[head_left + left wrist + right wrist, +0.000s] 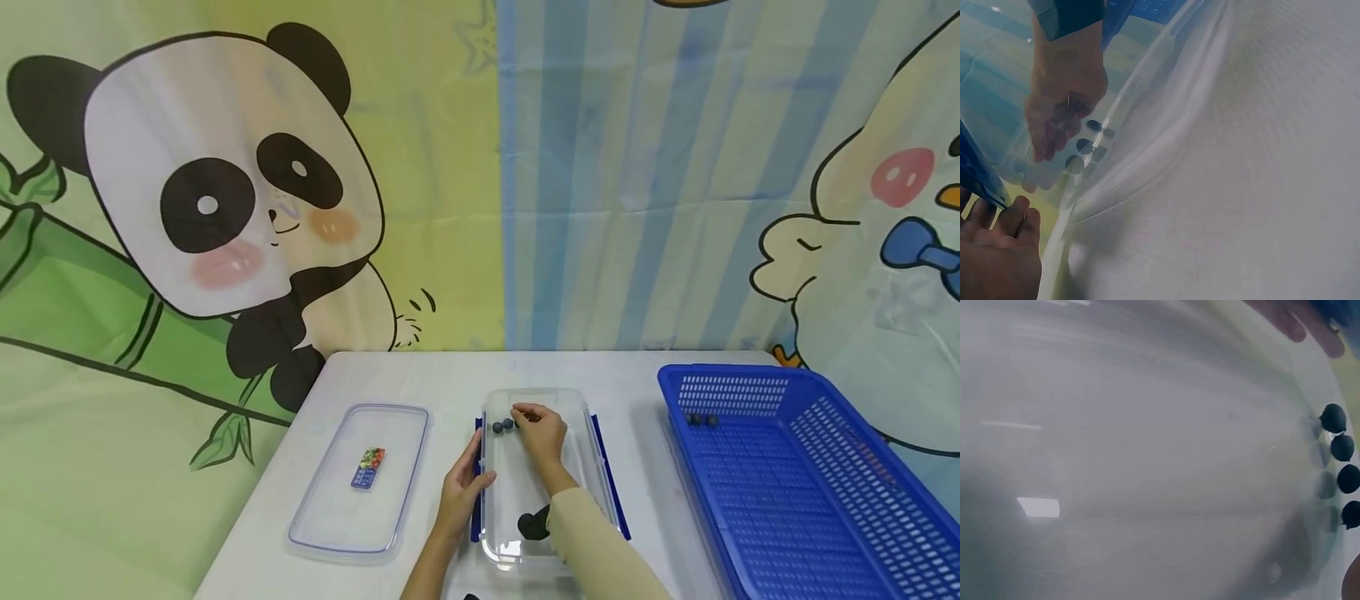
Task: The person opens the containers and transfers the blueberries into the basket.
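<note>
A clear plastic box (517,483) with blue side flaps (611,475) stands on the table. My left hand (459,492) holds its left side, thumb over the rim, fingers (1013,219) at the blue flap. At the far end of the box, blueberries (497,427) form a row; the right wrist view shows several round dark berries (1342,448) with reflections beside them. My right hand (542,435) reaches inside to that row, fingers bent. Through the clear wall, the left wrist view shows the right hand (1066,106) by the berries; whether its fingertips pinch one is hidden.
Left of the box lies a clear lid (345,525) with a small printed label (367,468) on it. At the right stands a blue plastic basket (795,483) with a few berries (711,420) in its far left corner. A patterned curtain (442,167) hangs behind the table.
</note>
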Action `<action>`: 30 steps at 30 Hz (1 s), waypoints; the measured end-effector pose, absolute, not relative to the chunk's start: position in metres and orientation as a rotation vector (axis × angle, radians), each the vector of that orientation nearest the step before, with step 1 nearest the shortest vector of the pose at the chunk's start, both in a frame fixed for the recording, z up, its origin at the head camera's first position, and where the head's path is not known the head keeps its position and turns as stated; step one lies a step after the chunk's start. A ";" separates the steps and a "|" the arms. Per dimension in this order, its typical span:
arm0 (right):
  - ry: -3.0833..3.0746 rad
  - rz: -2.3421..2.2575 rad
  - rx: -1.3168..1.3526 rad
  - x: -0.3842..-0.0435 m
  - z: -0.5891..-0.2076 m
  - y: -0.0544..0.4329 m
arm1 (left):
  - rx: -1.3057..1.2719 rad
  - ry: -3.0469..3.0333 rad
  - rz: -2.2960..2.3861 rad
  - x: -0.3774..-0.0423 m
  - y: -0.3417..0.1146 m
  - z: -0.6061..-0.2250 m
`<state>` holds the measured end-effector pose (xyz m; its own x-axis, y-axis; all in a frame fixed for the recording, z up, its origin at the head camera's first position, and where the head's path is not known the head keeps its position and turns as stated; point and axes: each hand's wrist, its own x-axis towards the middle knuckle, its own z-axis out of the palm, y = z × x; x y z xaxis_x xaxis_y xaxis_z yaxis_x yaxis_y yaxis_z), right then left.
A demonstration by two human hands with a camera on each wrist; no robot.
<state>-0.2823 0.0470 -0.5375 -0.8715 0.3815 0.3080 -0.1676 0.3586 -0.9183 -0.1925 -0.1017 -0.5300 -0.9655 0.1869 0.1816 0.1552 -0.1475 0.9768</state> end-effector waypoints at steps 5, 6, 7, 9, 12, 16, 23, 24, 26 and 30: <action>-2.226 1.480 -0.158 -0.285 -0.546 0.050 | 0.435 2.007 2.361 -0.194 -0.101 -0.531; -2.229 1.477 -0.149 -0.285 -0.547 0.051 | 0.442 1.990 2.374 -0.195 -0.101 -0.535; -2.234 1.477 -0.142 -0.284 -0.548 0.051 | 0.444 1.978 2.383 -0.196 -0.101 -0.536; -2.230 1.473 -0.103 -0.283 -0.550 0.051 | 0.442 1.972 2.383 -0.196 -0.102 -0.539; -2.232 1.461 -0.057 -0.281 -0.554 0.050 | 0.427 1.991 2.355 -0.192 -0.102 -0.531; -2.254 1.421 -0.034 -0.281 -0.559 0.050 | 0.419 1.975 2.359 -0.193 -0.102 -0.534; -2.365 1.297 0.022 -0.283 -0.563 0.051 | 0.443 1.965 2.405 -0.200 -0.102 -0.552; -2.383 1.281 0.023 -0.284 -0.563 0.051 | 0.443 1.970 2.405 -0.200 -0.102 -0.552; -2.411 1.256 0.017 -0.284 -0.562 0.051 | 0.449 1.974 2.405 -0.200 -0.102 -0.552; -2.438 1.210 0.006 -0.284 -0.561 0.050 | 0.440 1.988 2.381 -0.198 -0.102 -0.543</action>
